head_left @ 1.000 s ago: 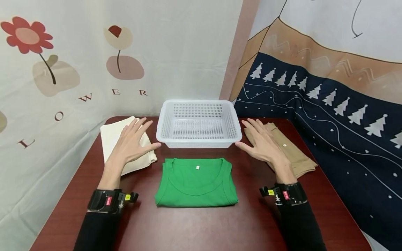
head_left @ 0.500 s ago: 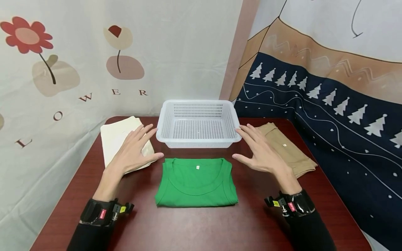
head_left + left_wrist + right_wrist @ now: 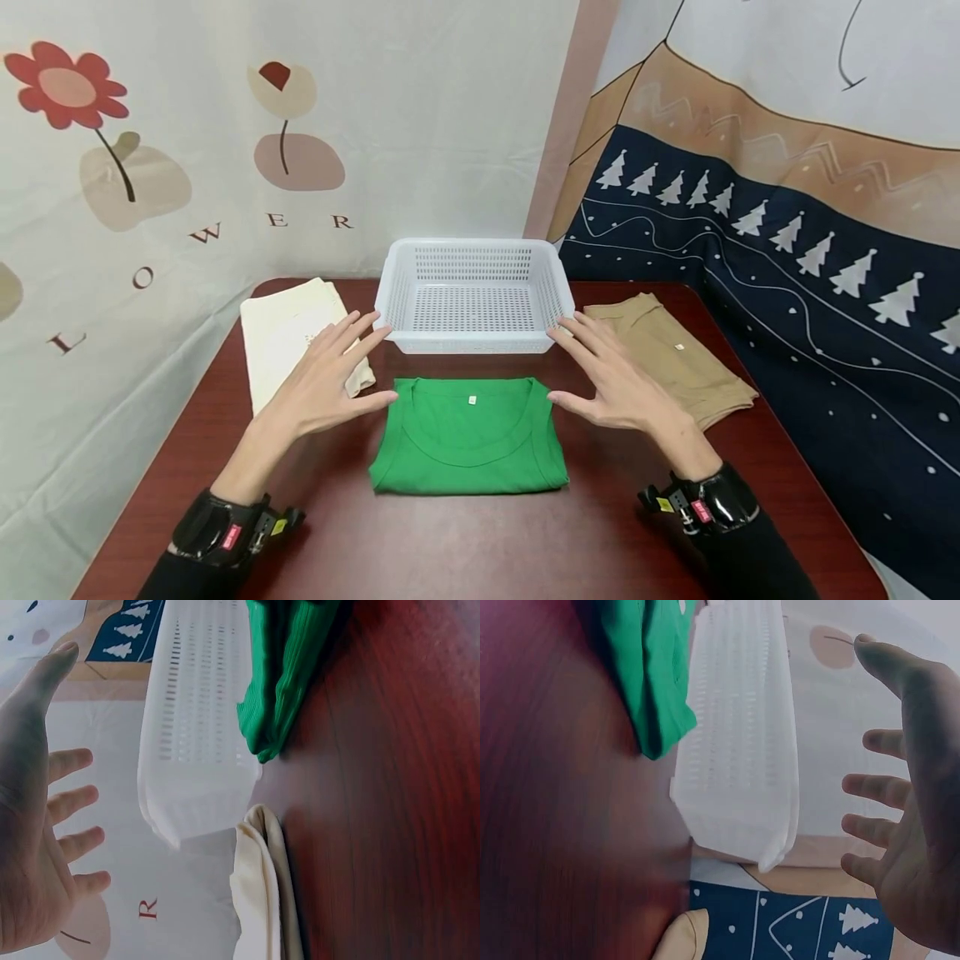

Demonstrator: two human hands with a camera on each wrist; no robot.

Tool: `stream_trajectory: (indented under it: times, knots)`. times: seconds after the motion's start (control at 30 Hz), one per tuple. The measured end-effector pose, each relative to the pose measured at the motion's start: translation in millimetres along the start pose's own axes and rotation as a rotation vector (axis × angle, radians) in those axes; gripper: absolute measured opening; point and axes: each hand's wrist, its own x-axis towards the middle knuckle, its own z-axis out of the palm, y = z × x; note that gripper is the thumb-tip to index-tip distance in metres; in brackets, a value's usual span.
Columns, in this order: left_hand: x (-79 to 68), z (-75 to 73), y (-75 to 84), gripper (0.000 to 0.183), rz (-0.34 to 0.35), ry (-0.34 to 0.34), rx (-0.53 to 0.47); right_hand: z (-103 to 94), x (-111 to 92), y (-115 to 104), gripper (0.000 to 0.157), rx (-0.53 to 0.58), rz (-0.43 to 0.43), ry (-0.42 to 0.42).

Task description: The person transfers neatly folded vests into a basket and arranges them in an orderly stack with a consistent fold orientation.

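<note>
A folded green sleeveless shirt [image 3: 471, 442] lies in the middle of the table, its neckline toward the far side. My left hand [image 3: 318, 379] hovers over the shirt's left side and the folded cream garment [image 3: 285, 333], fingers spread and holding nothing. On the other side my right hand [image 3: 618, 379] hovers near the shirt's upper right corner, its fingers also straight and apart. Behind the shirt stands a white perforated plastic basket [image 3: 476, 343] with nothing inside. A folded khaki garment [image 3: 675, 350] lies right of my right hand. Both wrist views show the palms raised beside the basket.
The dark red wooden table [image 3: 480, 550] carries all these things. A white curtain [image 3: 420, 125] with flower prints hangs behind it, and a navy cloth [image 3: 750, 275] with white trees hangs along the right side.
Both hands have drawn back toward the person, from above the side garments and beside the basket. They now flank the green shirt's upper corners more closely. The garments and basket have not moved.
</note>
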Motion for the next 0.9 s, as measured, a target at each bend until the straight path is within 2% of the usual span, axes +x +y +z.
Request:
stream_trajectory:
  times: [0.3, 0.43, 0.6, 0.9]
  knots:
    - [-7.0, 2.5, 15.1, 0.097, 0.081, 0.088, 0.033, 2.4, -3, -10, 0.095, -0.033, -0.069, 0.008]
    - [-10.7, 3.2, 23.4, 0.095, 0.096, 0.1, 0.026, 4.0, -5, -15, 0.094, -0.039, -0.094, 0.004]
    - [-15.4, 6.4, 31.1, 0.092, 0.098, 0.078, -0.016, 7.6, -9, -21, 0.09, -0.022, -0.106, -0.011]
    - [-21.0, 22.0, 38.2, 0.091, 0.077, -0.009, -0.058, 19.3, -11, -25, 0.086, -0.011, -0.135, -0.043]
